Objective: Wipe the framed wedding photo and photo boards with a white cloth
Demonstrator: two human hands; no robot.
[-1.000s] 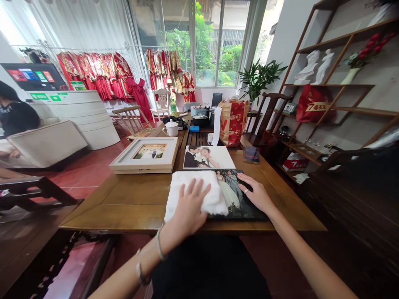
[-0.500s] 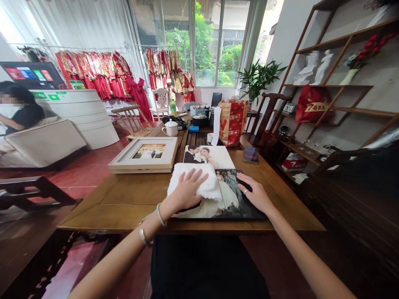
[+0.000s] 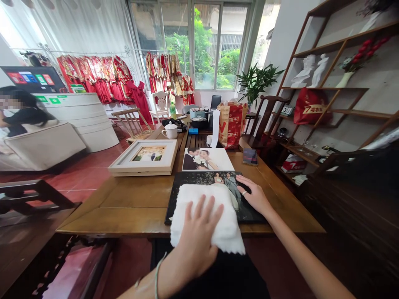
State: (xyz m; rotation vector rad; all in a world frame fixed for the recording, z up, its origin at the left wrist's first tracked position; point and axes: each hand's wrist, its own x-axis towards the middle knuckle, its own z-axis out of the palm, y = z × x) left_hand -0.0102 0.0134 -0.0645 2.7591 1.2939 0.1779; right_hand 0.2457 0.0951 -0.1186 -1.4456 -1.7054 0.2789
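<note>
A dark wedding photo panel [image 3: 249, 211] lies flat near the front edge of the wooden table. My left hand [image 3: 201, 232] is spread flat on a white cloth [image 3: 215, 195], which covers the panel's lower left part and hangs past its near edge. On the panel's right side rests my right hand [image 3: 254, 193], fingers stretched out, with a ring on one finger. Just behind lies a lighter wedding photo panel [image 3: 221, 160], partly bordered by the dark one. The picture under the cloth is hidden.
Left on the table [image 3: 124, 207] are stacked white photo frames [image 3: 120, 164]. Behind stand a lidded white mug [image 3: 170, 130], a red-and-tan paper bag [image 3: 231, 124] and a small dark item [image 3: 250, 156]. A person [image 3: 25, 110] sits far left; shelves [image 3: 349, 110] line the right.
My left hand has slid the white cloth toward me, from the panel's upper left to its near edge. The right hand stays about where it was on the panel.
</note>
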